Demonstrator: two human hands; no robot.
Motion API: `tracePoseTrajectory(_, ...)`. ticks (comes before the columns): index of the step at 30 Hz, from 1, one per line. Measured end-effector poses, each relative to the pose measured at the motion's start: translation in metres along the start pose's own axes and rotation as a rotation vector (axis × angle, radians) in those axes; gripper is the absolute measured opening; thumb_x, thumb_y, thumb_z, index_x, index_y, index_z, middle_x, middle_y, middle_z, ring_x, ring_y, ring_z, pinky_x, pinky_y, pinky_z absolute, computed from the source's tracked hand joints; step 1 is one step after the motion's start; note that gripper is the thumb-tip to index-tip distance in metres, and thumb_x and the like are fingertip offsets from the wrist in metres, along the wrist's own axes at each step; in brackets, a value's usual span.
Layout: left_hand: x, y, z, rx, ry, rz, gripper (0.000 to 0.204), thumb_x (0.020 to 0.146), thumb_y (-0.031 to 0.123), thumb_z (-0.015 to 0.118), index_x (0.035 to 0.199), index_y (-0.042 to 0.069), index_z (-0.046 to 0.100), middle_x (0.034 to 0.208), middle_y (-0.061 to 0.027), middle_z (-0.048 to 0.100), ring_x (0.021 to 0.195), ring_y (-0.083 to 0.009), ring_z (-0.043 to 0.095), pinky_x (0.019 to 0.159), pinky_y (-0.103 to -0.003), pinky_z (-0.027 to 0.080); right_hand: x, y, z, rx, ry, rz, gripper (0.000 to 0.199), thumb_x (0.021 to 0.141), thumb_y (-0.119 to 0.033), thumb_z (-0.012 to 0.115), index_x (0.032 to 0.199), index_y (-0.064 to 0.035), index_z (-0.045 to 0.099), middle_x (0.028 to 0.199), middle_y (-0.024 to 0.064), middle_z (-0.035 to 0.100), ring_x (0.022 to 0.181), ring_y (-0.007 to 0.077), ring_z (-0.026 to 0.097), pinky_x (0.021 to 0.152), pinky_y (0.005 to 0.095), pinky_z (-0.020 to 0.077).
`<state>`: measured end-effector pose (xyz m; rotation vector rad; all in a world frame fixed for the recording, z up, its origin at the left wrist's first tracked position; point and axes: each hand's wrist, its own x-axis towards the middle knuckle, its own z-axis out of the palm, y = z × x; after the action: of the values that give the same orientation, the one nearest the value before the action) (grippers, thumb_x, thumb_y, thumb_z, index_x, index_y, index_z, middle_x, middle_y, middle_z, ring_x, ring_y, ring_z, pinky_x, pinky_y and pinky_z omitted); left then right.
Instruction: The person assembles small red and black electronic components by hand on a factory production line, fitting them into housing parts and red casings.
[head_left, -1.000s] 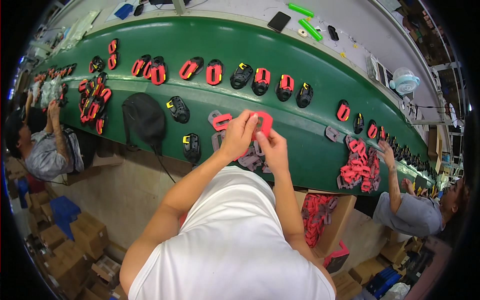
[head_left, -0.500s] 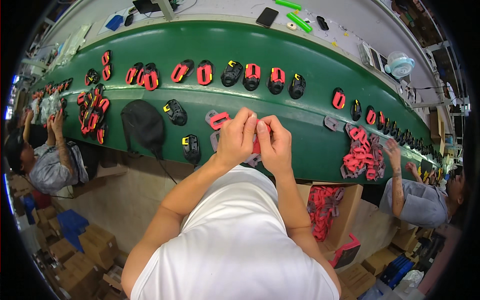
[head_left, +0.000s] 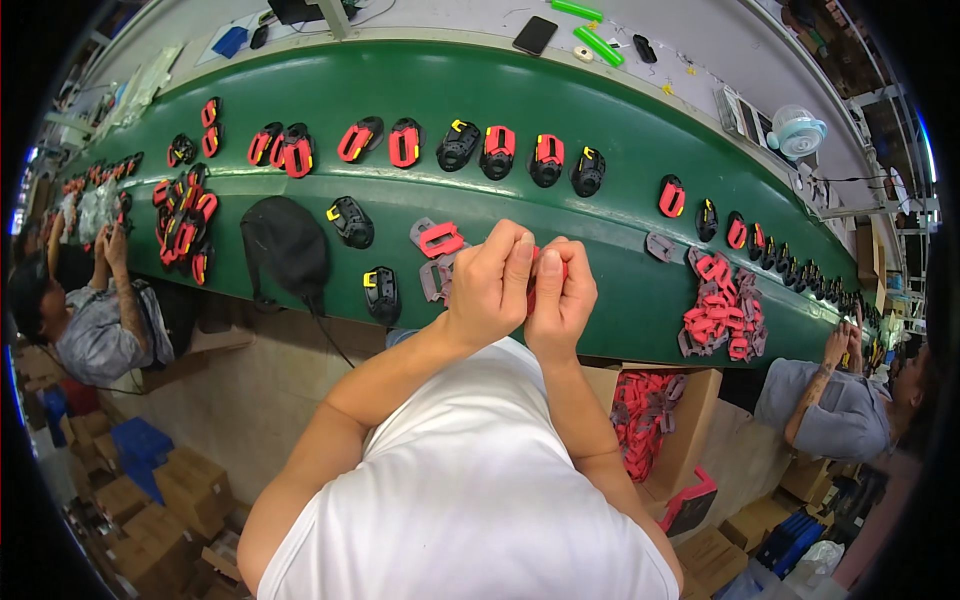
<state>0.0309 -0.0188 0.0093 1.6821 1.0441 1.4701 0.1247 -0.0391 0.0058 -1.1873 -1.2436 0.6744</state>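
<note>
Close together over the near edge of the green work surface, my left hand (head_left: 490,278) and my right hand (head_left: 561,298) both grip a red plastic part (head_left: 532,296). The thumbs press side by side on top, and the fingers hide most of the part. Just left of my left hand lie a red oval frame-like piece (head_left: 441,238) and a greyish-purple piece (head_left: 433,280). Further left are two black housings with yellow tabs, one nearer (head_left: 381,296) and one farther (head_left: 351,222).
Black-and-red housings (head_left: 497,152) line the green surface (head_left: 600,225). A pile of red and grey pieces (head_left: 718,305) lies right, above an open carton (head_left: 690,440) of similar parts. A black bag-like cover (head_left: 285,245) lies left. Co-workers sit at both sides.
Both hands have shifted slightly right, still gripping the red part. The right-hand co-worker's hand has left the pile of pieces and moved farther along the surface.
</note>
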Motion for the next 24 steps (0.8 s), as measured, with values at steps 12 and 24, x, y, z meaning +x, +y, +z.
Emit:
tracePoseTrajectory(12, -0.003, 0.000, -0.003, -0.101, -0.052, -0.093, 0.019, 0.094, 0.011, 0.042, 0.079, 0.000, 0.048, 0.053, -0.0096, 0.049, 0.041, -0.0208, 0.049, 0.040, -0.030, 0.035, -0.005, 0.006, 0.001, 0.068, -0.023, -0.051, 0.025, 0.093, -0.012, 0.042, 0.072, 0.0003, 0.044, 0.060, 0.0053, 0.044, 0.052, 0.0119, 0.039, 0.048, 0.0265, 0.0330)
tracePoseTrajectory(24, -0.017, 0.000, 0.006, 0.015, 0.024, 0.005, 0.017, 0.093, 0.009, 0.045, 0.079, -0.001, 0.048, 0.054, -0.0105, 0.049, 0.042, -0.0228, 0.051, 0.040, -0.031, 0.037, -0.014, 0.007, -0.001, -0.042, 0.019, 0.019, 0.027, 0.094, -0.014, 0.041, 0.071, -0.0005, 0.043, 0.056, 0.0058, 0.044, 0.048, 0.0138, 0.040, 0.045, 0.0286, 0.0331)
